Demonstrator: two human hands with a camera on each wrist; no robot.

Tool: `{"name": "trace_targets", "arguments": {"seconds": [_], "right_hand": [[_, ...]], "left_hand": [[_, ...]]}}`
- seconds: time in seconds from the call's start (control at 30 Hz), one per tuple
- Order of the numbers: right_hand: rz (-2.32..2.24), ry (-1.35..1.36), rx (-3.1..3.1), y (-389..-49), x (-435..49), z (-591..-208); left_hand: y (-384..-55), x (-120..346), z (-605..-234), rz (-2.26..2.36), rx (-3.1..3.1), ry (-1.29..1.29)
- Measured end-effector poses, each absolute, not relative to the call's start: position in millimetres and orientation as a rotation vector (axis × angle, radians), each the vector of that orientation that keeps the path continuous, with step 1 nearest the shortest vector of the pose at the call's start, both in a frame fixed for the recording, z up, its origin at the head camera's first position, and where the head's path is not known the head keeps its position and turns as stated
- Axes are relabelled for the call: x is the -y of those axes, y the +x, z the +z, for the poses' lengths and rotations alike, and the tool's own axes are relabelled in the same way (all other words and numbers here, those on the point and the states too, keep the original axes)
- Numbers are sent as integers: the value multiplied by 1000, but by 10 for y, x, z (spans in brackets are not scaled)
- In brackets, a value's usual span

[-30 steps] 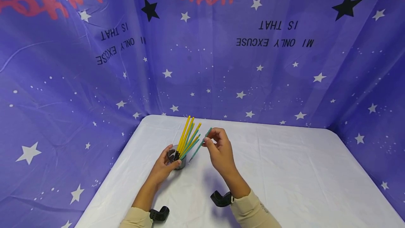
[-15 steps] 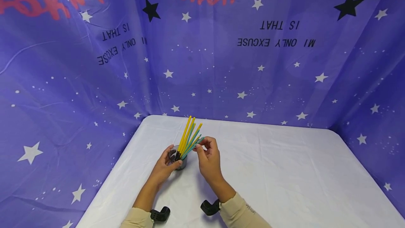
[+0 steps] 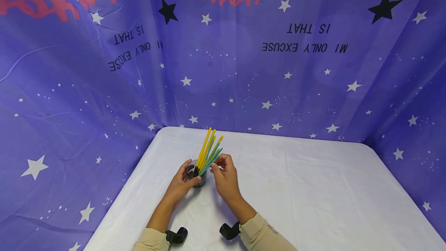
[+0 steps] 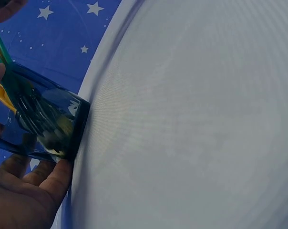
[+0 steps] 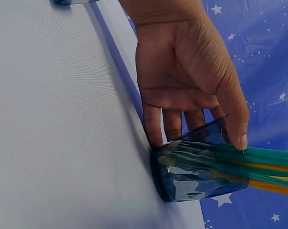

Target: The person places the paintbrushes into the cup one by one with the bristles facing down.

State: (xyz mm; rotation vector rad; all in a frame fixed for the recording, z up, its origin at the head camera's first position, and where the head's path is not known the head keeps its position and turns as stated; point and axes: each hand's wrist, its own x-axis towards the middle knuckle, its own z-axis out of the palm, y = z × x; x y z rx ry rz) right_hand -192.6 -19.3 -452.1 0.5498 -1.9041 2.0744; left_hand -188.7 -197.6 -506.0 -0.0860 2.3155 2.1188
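Observation:
In the head view, a dark, see-through glass cup (image 3: pixel 201 182) stands tilted on the white table, holding several slim paintbrushes (image 3: pixel 203 148) with yellow and teal handles, brush ends down. My left hand (image 3: pixel 180 185) grips the cup, fingers on its far side and thumb across the near rim. The right wrist view shows that hand (image 5: pixel 182 81) with its thumb at the rim. Close to the teal handles (image 3: pixel 211 161), my right hand (image 3: pixel 227 179) pinches one between thumb and fingers. Only a bit of the right hand (image 4: pixel 8 10) shows in the left wrist view.
A white cloth covers the table (image 3: pixel 313 189), whose back edge meets a purple curtain (image 3: pixel 237 69) with stars and lettering. The curtain also closes off both sides. Black wrist cameras (image 3: pixel 230 231) sit on both wrists.
My right hand has brought a separate teal paintbrush left and down into the cup beside the others, its fingers now lower along the handle. The left hand stays on the cup.

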Motion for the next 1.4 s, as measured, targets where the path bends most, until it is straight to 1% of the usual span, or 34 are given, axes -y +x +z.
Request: {"name": "trace_targets", "arguments": {"seconds": [0.1, 0.23, 0.43, 0.6, 0.77, 0.9, 1.03, 1.13, 1.27, 1.4], "right_hand": [[2062, 543, 1970, -2001, 201, -4644], [1993, 591, 2124, -2024, 165, -4696], [1726, 682, 2446, -2024, -36, -4749], [1556, 780, 2559, -2047, -456, -4768], [1311, 840, 2625, -2069, -1099, -4771], [986, 794, 2671, -2078, -1653, -4739], [635, 675, 2749, -2078, -2102, -4690], [450, 550, 2858, -2052, -2316, -4678], [319, 384, 2979, -1975, -2466, -4716], [279, 322, 3001, -1921, -2535, -4729]], "left_hand": [[-1878, 1975, -5058, 2124, -2311, -81], [-1872, 1983, -5057, 2122, -2306, -75], [-1869, 2010, -5054, 2105, -2322, -63], [-1868, 2020, -5038, 2098, -2319, -28], [-1810, 2147, -4959, 2002, -2434, 41], [-1730, 2351, -4830, 1702, -2796, 104], [-1648, 2564, -4731, 1031, -3241, 218], [-1601, 2669, -4666, 587, -3374, 278], [-1562, 2725, -4628, 406, -3358, 298], [-1565, 2730, -4655, 380, -3348, 321]]}}
